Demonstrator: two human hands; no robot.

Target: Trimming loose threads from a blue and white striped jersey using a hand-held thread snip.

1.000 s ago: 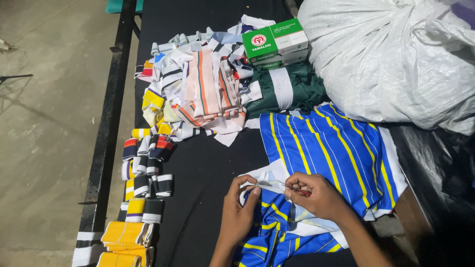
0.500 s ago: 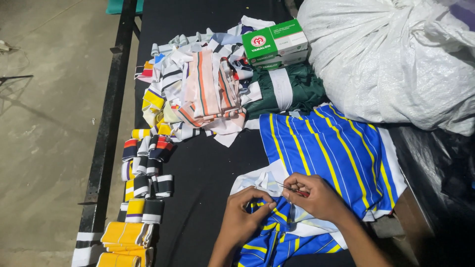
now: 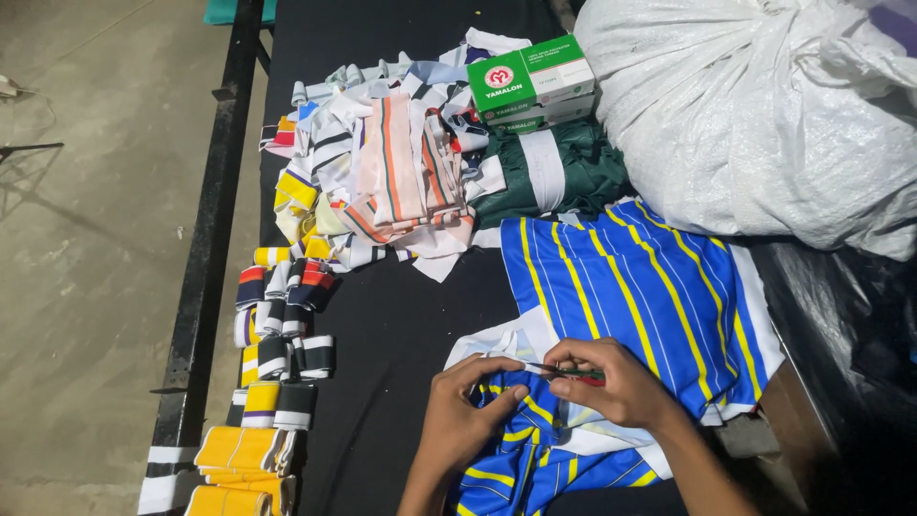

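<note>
1. We had one view only, from a head-worn camera.
2. It looked steeply down at a black table [image 3: 401, 315], close above the hands.
3. Its left edge took in concrete floor [image 3: 86, 287].
4. We had no second view to overlap.

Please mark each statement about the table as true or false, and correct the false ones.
1. The right hand holds a small red and green tool. True.
2. The left hand lies on the green box. False: it rests on the blue and yellow striped fabric; the green box is far from it.
3. A large white sack lies beside the box. True.
4. The folded ribbed bands are right of the hands. False: left.
</note>
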